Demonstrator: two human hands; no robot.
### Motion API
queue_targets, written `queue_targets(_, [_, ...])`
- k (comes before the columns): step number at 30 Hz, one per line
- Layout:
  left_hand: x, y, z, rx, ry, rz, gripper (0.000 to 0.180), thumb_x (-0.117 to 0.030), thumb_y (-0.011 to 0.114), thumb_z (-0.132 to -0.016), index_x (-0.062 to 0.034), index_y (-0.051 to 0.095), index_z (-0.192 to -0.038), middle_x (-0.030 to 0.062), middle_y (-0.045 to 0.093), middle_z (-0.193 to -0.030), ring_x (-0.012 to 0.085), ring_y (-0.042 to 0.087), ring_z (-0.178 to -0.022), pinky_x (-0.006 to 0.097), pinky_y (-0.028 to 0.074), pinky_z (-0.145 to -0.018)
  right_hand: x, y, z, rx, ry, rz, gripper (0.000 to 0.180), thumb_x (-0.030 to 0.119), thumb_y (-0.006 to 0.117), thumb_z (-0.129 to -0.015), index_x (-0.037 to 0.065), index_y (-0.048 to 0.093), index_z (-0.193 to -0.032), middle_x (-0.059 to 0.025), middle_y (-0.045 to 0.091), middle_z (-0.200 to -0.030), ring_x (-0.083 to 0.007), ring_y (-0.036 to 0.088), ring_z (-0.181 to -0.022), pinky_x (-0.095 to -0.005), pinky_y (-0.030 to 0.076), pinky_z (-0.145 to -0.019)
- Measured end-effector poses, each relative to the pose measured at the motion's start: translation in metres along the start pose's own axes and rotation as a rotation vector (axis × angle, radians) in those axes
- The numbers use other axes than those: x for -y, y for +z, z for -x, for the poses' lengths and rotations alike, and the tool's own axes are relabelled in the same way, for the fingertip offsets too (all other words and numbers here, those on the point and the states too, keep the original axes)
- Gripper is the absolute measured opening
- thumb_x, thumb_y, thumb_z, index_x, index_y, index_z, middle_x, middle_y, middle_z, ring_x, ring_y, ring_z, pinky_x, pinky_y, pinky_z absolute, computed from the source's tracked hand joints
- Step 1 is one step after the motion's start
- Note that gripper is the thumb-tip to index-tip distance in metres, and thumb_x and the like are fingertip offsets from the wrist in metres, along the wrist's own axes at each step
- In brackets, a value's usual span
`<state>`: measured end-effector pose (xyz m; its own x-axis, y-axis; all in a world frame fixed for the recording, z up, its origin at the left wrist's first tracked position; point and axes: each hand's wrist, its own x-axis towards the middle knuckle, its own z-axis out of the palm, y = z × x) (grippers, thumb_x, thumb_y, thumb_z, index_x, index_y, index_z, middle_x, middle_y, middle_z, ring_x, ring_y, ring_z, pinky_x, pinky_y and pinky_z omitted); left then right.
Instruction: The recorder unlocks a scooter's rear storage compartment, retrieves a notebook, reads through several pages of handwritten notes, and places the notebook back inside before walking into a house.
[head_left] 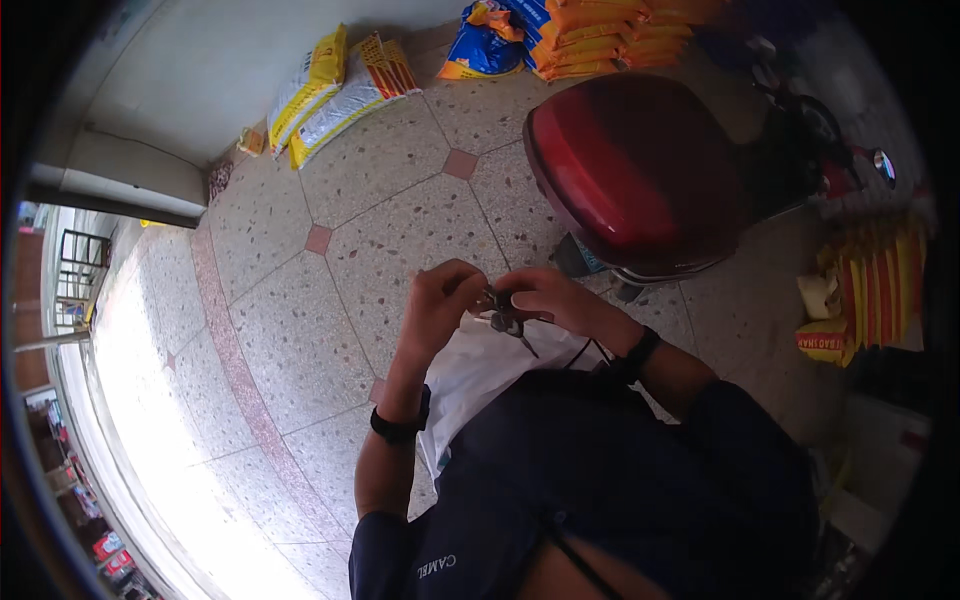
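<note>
Dark shirt in front, small keys pinched short of the red scooter

Nearest of all is that shirt, on the person's side of the scooter. Just short of the scooter's tail, the two hands meet. The left hand has thumb and bent fingers closed on one side of what looks like a bunch of keys; the right hand pinches it from the other. Exactly which fingertip bears on which piece I cannot tell. One pointed piece hangs free below, over a pale white cloth or bag, also on the person's side of the scooter.

To my mind, the slip is the thing to fear: fingertips alone seem to hold it, so if both pinches loosened together, the bunch could drop onto the white material or the speckled floor left of the scooter. That thin dark cord by the right wrist, short of the scooter, might also snag the dangling piece, should the hands dip.
</note>
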<state>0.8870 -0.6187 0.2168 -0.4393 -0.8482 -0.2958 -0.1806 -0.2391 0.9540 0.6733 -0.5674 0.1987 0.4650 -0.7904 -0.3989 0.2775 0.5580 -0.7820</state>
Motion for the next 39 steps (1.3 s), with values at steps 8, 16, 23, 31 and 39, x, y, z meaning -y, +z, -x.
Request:
queue_targets(8, [0.002,-0.022,-0.136,0.319,0.399,-0.305,0.019,-0.012,0.070,-0.087,-0.0004,0.069,-0.102,0.0117,0.070,-0.095,0.0156,0.068,-0.083,0.030,0.054,-0.068,-0.032,-0.015,-0.049,-0.422,-0.201,-0.182,0.024,0.020,0.057,-0.097,0.000,0.066,-0.107,-0.0027,0.063,-0.089,-0.0099,0.057,-0.077,-0.0252,0.047,-0.072])
queue_targets(16, [-0.091,0.019,-0.265,0.579,1.209,-0.890,0.095,-0.036,0.085,-0.070,-0.0166,0.039,-0.150,0.0184,0.026,-0.158,0.0425,0.027,-0.144,0.056,0.034,-0.107,-0.062,0.000,-0.088,-1.180,-0.428,0.050,0.024,0.022,0.066,-0.092,0.000,0.071,-0.099,-0.0042,0.067,-0.083,-0.0095,0.059,-0.075,-0.0265,0.047,-0.069])
queue_targets(23, [-0.089,0.067,-0.336,0.811,1.555,-0.941,0.102,-0.059,0.079,-0.069,-0.0171,0.036,-0.152,0.0225,0.030,-0.156,0.0458,0.029,-0.142,0.055,0.031,-0.110,-0.058,0.034,-0.154,-1.882,-0.410,-0.228,0.029,0.028,0.066,-0.088,0.000,0.071,-0.091,-0.0089,0.067,-0.070,-0.0152,0.063,-0.064,-0.0321,0.049,-0.060])
queue_targets(31, [-0.096,0.063,-0.364,1.058,1.522,-0.954,0.096,-0.055,0.076,-0.078,-0.0115,0.033,-0.152,0.0359,0.026,-0.152,0.0525,0.030,-0.139,0.052,0.033,-0.111,-0.038,0.005,-0.229,-2.315,-0.380,-0.217,0.035,0.036,0.060,-0.088,0.003,0.072,-0.093,-0.0168,0.070,-0.077,-0.0337,0.069,-0.074,-0.0434,0.053,-0.070])
queue_targets(39, [-0.094,0.056,-0.369,1.072,1.431,-0.980,0.097,-0.058,0.073,-0.079,-0.0128,0.031,-0.154,0.0340,0.022,-0.154,0.0484,0.028,-0.142,0.049,0.031,-0.113,-0.015,0.000,-0.253,-2.419,-0.451,-0.379,0.034,0.035,0.061,-0.086,0.002,0.072,-0.086,-0.0191,0.069,-0.080,-0.0365,0.069,-0.078,-0.0459,0.053,-0.072])
